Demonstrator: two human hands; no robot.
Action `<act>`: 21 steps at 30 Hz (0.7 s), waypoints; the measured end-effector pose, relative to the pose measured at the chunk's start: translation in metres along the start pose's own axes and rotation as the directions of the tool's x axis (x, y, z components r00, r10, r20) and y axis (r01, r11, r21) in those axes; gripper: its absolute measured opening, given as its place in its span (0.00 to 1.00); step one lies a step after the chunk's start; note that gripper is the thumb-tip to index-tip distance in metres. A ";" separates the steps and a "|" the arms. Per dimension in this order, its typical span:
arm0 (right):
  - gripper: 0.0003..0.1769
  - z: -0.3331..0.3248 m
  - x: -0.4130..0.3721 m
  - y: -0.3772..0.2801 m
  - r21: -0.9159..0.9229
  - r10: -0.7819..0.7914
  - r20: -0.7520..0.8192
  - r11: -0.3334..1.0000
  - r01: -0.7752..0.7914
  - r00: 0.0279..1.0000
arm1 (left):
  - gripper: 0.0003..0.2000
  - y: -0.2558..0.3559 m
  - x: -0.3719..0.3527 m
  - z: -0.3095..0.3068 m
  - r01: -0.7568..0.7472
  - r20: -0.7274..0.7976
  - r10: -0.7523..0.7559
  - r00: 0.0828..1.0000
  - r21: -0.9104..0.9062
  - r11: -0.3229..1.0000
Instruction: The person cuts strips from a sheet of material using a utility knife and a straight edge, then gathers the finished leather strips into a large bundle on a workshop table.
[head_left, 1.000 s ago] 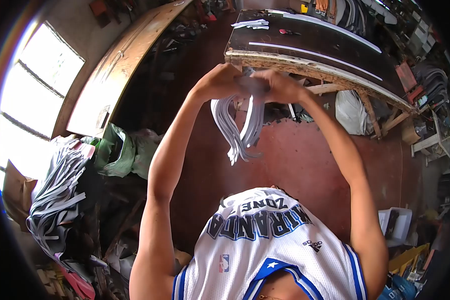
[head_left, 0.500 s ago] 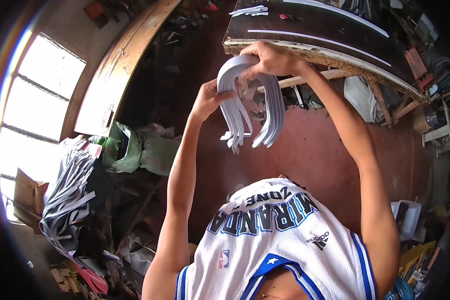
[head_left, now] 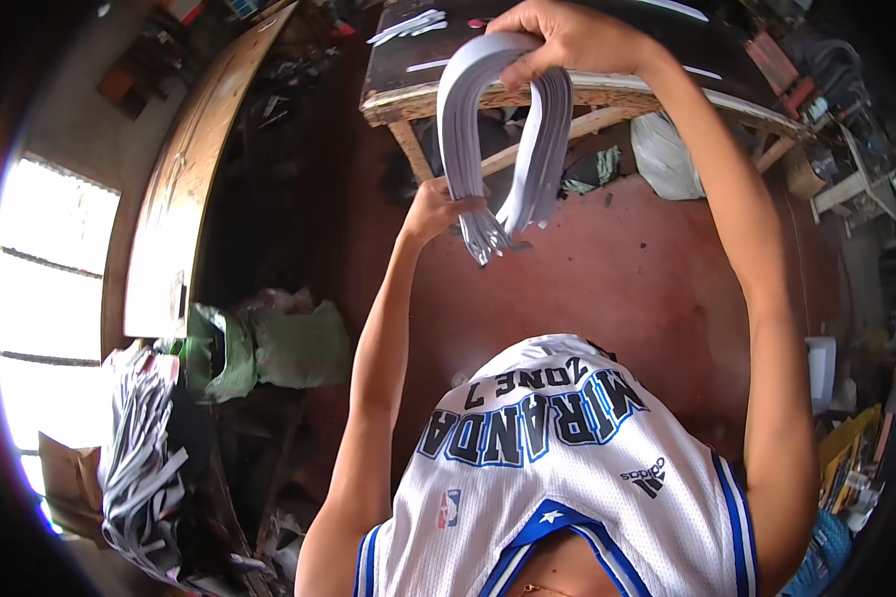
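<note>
A thick bundle of long white strips (head_left: 460, 114) hangs folded over in an arch in front of me, both ends pointing down. My right hand (head_left: 572, 42) grips it at the top of the bend, thumb on the inner side. Lower down, my left hand (head_left: 443, 211) is closed around the left leg of the bundle, close above its loose, fanned ends. The right leg hangs free, its layered edges showing. Behind the bundle stands a dark-topped workbench (head_left: 408, 68) with a worn wooden edge.
More white strips (head_left: 408, 27) lie on the bench. At left, a large heap of strips (head_left: 139, 448) hangs beside a green sack (head_left: 304, 343), near a bright window (head_left: 55, 298). A pale sack (head_left: 667, 159) sits under the bench on the red floor (head_left: 607, 269).
My left hand has slid down the left leg of the bundle towards its ends. My right hand has risen with the bend, and the view has shifted.
</note>
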State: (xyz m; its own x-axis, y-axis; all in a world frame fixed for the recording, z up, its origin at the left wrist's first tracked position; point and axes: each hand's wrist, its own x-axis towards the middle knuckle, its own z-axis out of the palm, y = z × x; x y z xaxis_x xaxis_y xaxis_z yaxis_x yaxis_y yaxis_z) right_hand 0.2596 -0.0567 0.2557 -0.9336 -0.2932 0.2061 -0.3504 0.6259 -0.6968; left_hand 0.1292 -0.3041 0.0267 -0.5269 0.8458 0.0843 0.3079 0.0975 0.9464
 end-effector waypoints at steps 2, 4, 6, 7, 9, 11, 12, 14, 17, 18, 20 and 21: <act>0.15 -0.025 -0.013 -0.005 -0.082 0.063 -0.026 0.994 -0.065 0.998 | 0.13 -0.007 0.016 0.016 -0.011 0.025 0.013 1.000 -0.071 0.997; 0.15 -0.043 -0.026 0.014 0.055 -0.067 -0.069 0.996 0.071 0.995 | 0.13 -0.031 0.032 0.033 0.000 0.062 0.003 0.998 -0.044 0.999; 0.18 -0.058 -0.044 0.015 0.148 -0.043 -0.114 0.987 0.060 0.993 | 0.13 -0.013 0.040 0.049 0.014 0.020 -0.011 1.000 -0.144 0.990; 0.18 -0.068 -0.054 0.022 0.147 -0.029 -0.126 0.988 0.047 0.992 | 0.13 0.000 0.045 0.058 0.034 -0.036 -0.043 0.998 -0.232 0.972; 0.20 -0.056 -0.054 0.000 0.272 0.080 -0.156 0.962 -0.035 0.985 | 0.14 0.004 0.029 0.044 0.051 -0.004 -0.053 0.999 -0.210 0.976; 0.20 -0.069 -0.068 0.009 0.205 0.107 -0.160 0.976 -0.073 0.981 | 0.14 -0.009 0.051 0.044 0.076 0.120 -0.076 0.990 0.001 0.997; 0.20 -0.071 -0.073 0.010 0.202 0.119 -0.188 0.976 -0.080 0.975 | 0.14 -0.018 0.054 0.047 0.045 0.115 -0.038 0.993 -0.054 0.998; 0.18 -0.072 -0.083 0.005 0.208 0.154 -0.267 0.973 -0.099 0.951 | 0.12 -0.031 0.055 0.054 -0.021 0.219 0.023 0.975 -0.010 1.000; 0.18 -0.076 -0.099 -0.002 0.195 0.221 -0.261 0.965 -0.173 0.940 | 0.12 -0.040 0.056 0.054 -0.021 0.131 0.033 0.991 -0.094 0.995; 0.18 -0.082 -0.108 0.003 0.196 0.231 -0.265 0.964 -0.182 0.936 | 0.12 -0.041 0.061 0.060 0.008 0.180 0.015 0.984 -0.127 0.992; 0.18 -0.084 -0.118 0.002 0.122 0.231 -0.283 0.971 -0.204 0.931 | 0.12 -0.041 0.061 0.050 -0.062 0.229 0.062 0.971 -0.004 0.998; 0.17 -0.083 -0.125 0.000 0.163 0.274 -0.287 0.958 -0.235 0.918 | 0.12 -0.041 0.064 0.043 -0.141 0.272 0.103 0.957 0.124 0.982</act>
State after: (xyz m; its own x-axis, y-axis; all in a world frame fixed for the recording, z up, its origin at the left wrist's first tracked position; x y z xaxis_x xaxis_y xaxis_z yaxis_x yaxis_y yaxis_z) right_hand 0.3700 0.0404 0.2870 -0.9746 0.1100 0.1951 -0.1037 0.5505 -0.8284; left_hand 0.1173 -0.2313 -0.0200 -0.2570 0.9619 0.0930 0.4747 0.0418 0.8791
